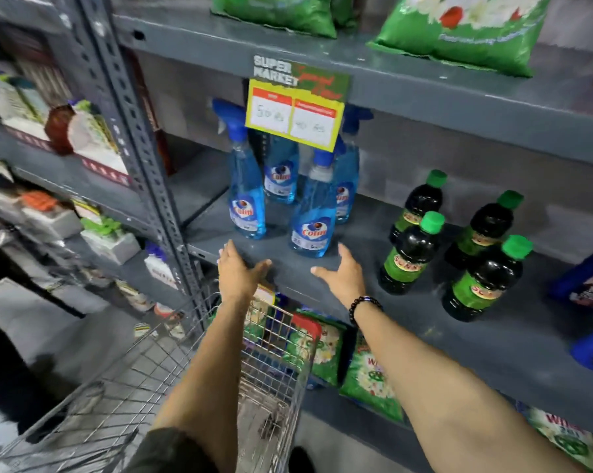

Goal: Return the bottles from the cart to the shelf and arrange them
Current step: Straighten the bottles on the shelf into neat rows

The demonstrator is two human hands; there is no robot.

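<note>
Several blue spray bottles [312,213] stand grouped on the grey shelf [288,268], below a yellow price tag. Several dark bottles with green caps [411,254] stand in two rows to their right. My left hand [237,271] and my right hand [343,271] hover over the shelf's front edge, just in front of the blue bottles, both open and empty, fingers spread and palms facing each other. A wire cart [172,387] sits below my left arm; no bottles show inside it.
A yellow price tag [293,114] hangs from the shelf above. Green detergent bags [459,32] lie on the top shelf and more [367,380] on the shelf below. Blue packs [585,285] sit at the far right. A slotted upright [134,131] borders the left, with boxed goods beyond.
</note>
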